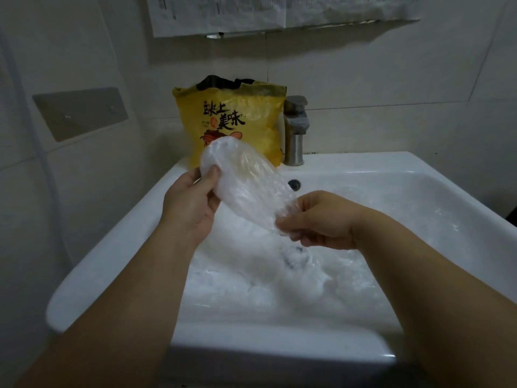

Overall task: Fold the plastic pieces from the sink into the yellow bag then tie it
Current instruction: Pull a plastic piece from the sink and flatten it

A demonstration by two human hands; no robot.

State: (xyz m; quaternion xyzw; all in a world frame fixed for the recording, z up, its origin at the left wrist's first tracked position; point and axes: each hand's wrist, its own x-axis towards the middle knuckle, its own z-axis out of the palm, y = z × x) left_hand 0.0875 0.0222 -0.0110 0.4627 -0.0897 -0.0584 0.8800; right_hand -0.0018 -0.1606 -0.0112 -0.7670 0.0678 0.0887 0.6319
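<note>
Plastic piece [246, 180], clear, crinkled, oblong, between pinching grips of left hand [190, 200] and right hand [319, 222].

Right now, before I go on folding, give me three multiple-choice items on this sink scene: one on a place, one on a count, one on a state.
1. Where does the yellow bag stand?
A) in the basin
B) on the sink ledge, left of the tap
C) on the floor

2. How many hands hold the clear plastic piece?
A) none
B) one
C) two

3. The bag's top is:
A) tied
B) open
C) taped flat

Answers:
1 B, it stands on the back ledge beside the tap.
2 C, the left hand and right hand each pinch an end.
3 B, its torn mouth gapes, dark inside.
</note>
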